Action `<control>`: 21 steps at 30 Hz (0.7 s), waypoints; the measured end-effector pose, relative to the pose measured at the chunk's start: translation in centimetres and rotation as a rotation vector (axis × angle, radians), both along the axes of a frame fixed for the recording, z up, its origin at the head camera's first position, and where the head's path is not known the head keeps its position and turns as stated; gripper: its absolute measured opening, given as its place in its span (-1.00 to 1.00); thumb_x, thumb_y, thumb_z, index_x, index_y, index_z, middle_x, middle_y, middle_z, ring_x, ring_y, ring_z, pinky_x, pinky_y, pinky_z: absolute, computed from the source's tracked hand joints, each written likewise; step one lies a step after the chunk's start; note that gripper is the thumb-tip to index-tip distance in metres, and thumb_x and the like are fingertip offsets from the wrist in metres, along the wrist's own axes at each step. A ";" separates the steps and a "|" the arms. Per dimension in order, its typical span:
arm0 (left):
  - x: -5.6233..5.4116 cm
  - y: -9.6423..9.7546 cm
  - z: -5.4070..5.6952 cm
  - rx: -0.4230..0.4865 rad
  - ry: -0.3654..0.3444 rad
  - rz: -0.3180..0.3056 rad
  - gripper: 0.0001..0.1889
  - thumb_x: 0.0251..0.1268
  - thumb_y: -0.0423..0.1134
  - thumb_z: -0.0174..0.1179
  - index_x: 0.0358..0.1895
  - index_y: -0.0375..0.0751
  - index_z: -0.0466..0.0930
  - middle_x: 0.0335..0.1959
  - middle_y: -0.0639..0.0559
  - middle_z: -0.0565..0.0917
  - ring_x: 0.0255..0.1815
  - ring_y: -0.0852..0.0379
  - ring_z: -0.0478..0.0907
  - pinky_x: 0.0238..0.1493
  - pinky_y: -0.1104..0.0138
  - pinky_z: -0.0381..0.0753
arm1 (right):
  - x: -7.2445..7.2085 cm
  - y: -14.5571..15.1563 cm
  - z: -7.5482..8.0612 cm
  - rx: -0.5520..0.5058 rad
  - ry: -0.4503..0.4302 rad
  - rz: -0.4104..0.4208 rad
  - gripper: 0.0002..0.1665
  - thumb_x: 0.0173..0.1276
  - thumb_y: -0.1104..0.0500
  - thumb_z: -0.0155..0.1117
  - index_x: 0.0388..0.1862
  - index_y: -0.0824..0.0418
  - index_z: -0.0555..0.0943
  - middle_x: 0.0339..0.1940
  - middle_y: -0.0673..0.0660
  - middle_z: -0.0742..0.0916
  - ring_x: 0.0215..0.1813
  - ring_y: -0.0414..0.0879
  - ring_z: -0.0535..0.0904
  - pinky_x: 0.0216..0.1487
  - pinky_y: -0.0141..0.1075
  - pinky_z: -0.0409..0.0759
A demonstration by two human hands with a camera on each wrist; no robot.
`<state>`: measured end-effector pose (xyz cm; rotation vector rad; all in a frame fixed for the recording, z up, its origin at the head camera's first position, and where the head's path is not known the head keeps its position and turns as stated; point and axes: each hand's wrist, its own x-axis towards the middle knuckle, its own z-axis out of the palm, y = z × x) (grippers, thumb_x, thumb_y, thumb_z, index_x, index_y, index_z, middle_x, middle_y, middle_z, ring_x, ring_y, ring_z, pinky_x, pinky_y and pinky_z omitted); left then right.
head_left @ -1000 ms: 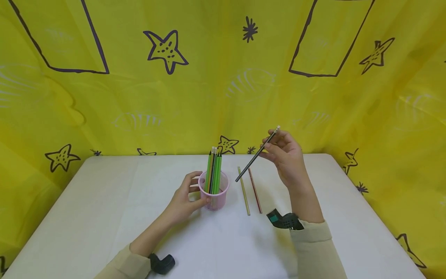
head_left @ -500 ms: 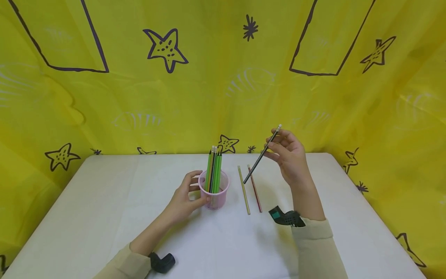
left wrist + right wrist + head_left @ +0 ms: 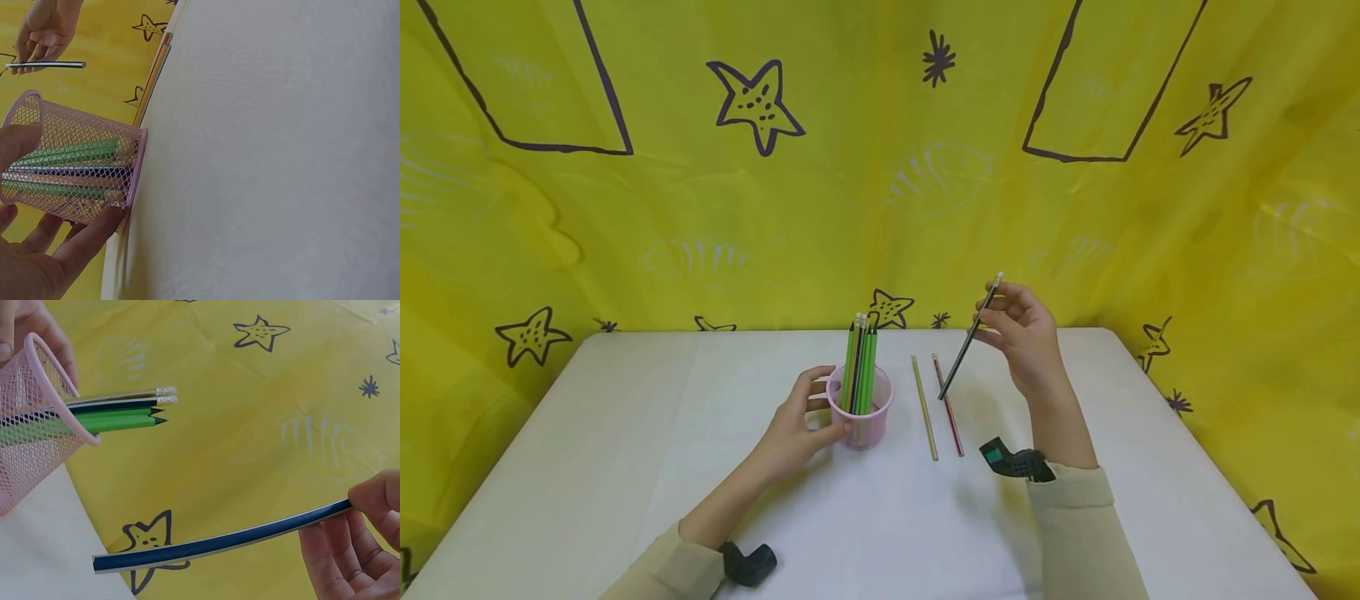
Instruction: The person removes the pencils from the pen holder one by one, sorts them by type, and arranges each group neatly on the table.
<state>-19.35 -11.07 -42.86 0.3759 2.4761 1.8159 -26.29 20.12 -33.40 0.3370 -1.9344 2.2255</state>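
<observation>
A pink mesh pencil cup (image 3: 862,432) stands upright on the table, and my left hand (image 3: 801,423) grips its side with the thumb in front and fingers behind. Several pencils (image 3: 860,367), green, dark and orange-brown, stand in the cup; some show white erasers, others dark points. My right hand (image 3: 1022,333) pinches a dark striped pencil (image 3: 964,350) near its white eraser end. That pencil slants down to the left above the table, its lower end unsharpened. In the right wrist view the held pencil (image 3: 225,540) points toward the cup (image 3: 37,419).
Between the cup and my right hand, a yellow pencil (image 3: 924,408) and a red pencil (image 3: 953,425) lie side by side on the white table (image 3: 625,450). A yellow curtain (image 3: 850,208) with star drawings hangs behind the table.
My right hand has shifted slightly right, and the dark pencil's lower end has swung right, from left of the yellow pencil to over the red one. My left hand and the cup stay put.
</observation>
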 end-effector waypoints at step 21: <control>-0.1 0.0 -0.3 -0.001 0.018 -0.004 -0.13 0.18 -0.28 0.44 0.50 -0.01 0.12 0.32 -0.16 0.47 0.28 -0.19 0.51 0.22 -0.13 0.55 | -1.3 0.9 -1.5 0.131 -0.091 -0.034 -0.64 0.43 0.40 0.14 0.19 0.31 0.48 -0.24 -0.05 0.60 -0.13 -0.13 0.58 -0.15 -0.33 0.73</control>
